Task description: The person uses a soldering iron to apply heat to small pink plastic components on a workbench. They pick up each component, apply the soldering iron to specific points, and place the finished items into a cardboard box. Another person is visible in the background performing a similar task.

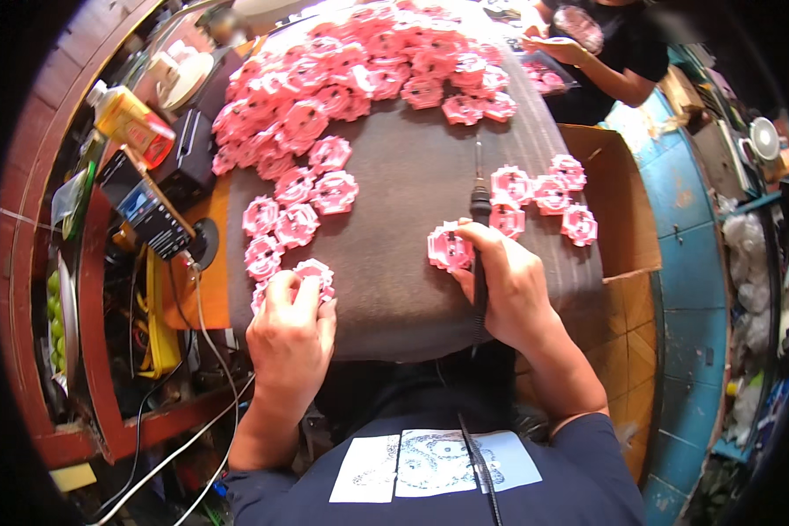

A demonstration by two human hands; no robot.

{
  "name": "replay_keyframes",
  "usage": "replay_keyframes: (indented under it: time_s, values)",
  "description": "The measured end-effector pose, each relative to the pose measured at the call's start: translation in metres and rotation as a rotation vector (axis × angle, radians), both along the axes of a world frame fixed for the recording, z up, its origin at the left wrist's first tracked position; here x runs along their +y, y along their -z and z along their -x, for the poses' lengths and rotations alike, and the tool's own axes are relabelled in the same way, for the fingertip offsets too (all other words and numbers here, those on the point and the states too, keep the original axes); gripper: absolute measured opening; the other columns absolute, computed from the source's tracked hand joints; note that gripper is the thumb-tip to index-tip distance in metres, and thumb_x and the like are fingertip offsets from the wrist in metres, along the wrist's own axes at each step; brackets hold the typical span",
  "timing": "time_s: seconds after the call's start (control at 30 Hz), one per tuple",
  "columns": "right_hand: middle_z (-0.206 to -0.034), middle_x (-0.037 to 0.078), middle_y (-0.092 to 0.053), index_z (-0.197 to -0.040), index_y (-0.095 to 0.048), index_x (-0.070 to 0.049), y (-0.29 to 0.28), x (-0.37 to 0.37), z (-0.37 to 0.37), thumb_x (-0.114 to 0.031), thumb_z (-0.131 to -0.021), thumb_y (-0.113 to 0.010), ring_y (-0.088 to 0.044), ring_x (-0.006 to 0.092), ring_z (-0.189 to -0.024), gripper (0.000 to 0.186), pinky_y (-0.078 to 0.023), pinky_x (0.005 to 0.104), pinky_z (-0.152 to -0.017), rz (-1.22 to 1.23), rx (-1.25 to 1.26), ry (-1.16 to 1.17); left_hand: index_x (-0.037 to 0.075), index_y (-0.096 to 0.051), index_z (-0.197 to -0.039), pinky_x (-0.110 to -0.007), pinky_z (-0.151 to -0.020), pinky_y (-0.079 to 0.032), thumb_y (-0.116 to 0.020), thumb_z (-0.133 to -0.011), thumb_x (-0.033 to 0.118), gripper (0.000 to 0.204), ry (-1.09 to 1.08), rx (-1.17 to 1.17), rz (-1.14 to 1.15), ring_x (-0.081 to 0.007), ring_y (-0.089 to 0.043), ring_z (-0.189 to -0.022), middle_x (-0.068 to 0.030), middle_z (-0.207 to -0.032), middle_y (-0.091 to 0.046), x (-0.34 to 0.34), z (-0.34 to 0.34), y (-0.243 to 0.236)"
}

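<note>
In my right hand (513, 285) is a soldering iron (480, 209) with a black handle, its thin metal tip pointing away from me over the table. A pink, roughly octagonal plastic piece (448, 248) is at that hand's thumb and fingertips, apparently pinched along with the iron. At the table's near left, my left hand (294, 329) has its fingers curled down onto another pink piece (317, 277), its fingertips partly hidden. More such pieces (296, 224) lie in a loose group just beyond the left hand. A smaller group (550, 194) lies right of the iron.
A large heap of pink pieces (359, 66) covers the table's far end. Left stand a phone (149, 210) on a holder and a bottle of yellow liquid (131, 123). Right are a cardboard box (627, 202) and another person's arm (605, 74). The iron's cord (478, 456) crosses my shirt.
</note>
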State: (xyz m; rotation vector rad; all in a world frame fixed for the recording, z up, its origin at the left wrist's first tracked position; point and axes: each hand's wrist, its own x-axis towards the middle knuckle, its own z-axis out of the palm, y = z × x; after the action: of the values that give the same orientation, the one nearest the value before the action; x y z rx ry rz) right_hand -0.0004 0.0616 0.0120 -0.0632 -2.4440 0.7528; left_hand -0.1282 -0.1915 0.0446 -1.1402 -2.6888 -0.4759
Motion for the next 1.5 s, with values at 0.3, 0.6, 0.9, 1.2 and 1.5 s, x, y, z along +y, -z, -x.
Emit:
replay_keyframes:
  time_s: [0.3, 0.6, 0.9, 1.2, 1.5]
  values:
    - [-0.115, 0.025, -0.071, -0.136, -0.056, -0.003, 0.004, 0.032, -0.01, 0.003, -0.085, -0.075, -0.07, 0.0453, -0.095, 0.054, -0.056, 0.0495, -0.081, -0.048, 0.125, 0.253, -0.001, -0.067, -0.129, -0.044, -0.084, -0.058, -0.074, -0.076, -0.004, 0.054, 0.519, -0.122, -0.26, -0.0353, -0.07, -0.093, -0.0219, -0.132, -0.061, 0.048, -0.006, 0.02]
    - [-0.124, 0.021, -0.071, -0.131, -0.055, -0.001, 0.017, -0.007, -0.006, 0.006, -0.081, -0.076, -0.064, 0.0335, -0.076, 0.054, -0.054, 0.0442, -0.068, 0.066, 0.217, -0.039, 0.001, -0.072, -0.12, -0.04, -0.076, -0.059, -0.082, -0.086, 0.008, 0.036, 0.357, -0.101, -0.352, -0.031, -0.071, -0.088, -0.0166, -0.12, -0.065, 0.057, -0.015, 0.031]
    - [-0.107, 0.017, -0.069, -0.132, -0.057, -0.002, 0.011, -0.011, 0.0, 0.008, -0.083, -0.072, -0.065, 0.0344, -0.084, 0.052, -0.055, 0.0422, -0.076, 0.154, 0.101, -0.065, 0.004, -0.073, -0.12, -0.038, -0.079, -0.05, -0.071, -0.081, -0.003, 0.04, 0.655, -0.168, -0.327, -0.0284, -0.07, -0.095, -0.0147, -0.134, -0.069, 0.055, -0.003, 0.028]
    - [-0.096, 0.015, -0.066, -0.13, -0.06, -0.002, 0.012, -0.012, 0.0, 0.005, -0.086, -0.073, -0.065, 0.0356, -0.084, 0.046, -0.053, 0.0443, -0.074, 0.219, 0.121, -0.104, 0.003, -0.074, -0.111, -0.042, -0.079, -0.057, -0.085, -0.081, 0.005, 0.033, 0.455, -0.166, -0.458, -0.0328, -0.069, -0.093, -0.0151, -0.113, -0.068, 0.062, -0.024, 0.032]
    - [-0.092, 0.014, -0.067, -0.126, -0.062, -0.002, 0.005, -0.012, -0.002, 0.01, -0.085, -0.073, -0.064, 0.0291, -0.075, 0.044, -0.051, 0.0396, -0.067, 0.157, 0.171, -0.161, 0.001, -0.072, -0.11, -0.043, -0.081, -0.057, -0.082, -0.083, 0.003, 0.029, 0.461, -0.21, -0.501, -0.0333, -0.069, -0.094, -0.0148, -0.108, -0.066, 0.062, -0.018, 0.037]
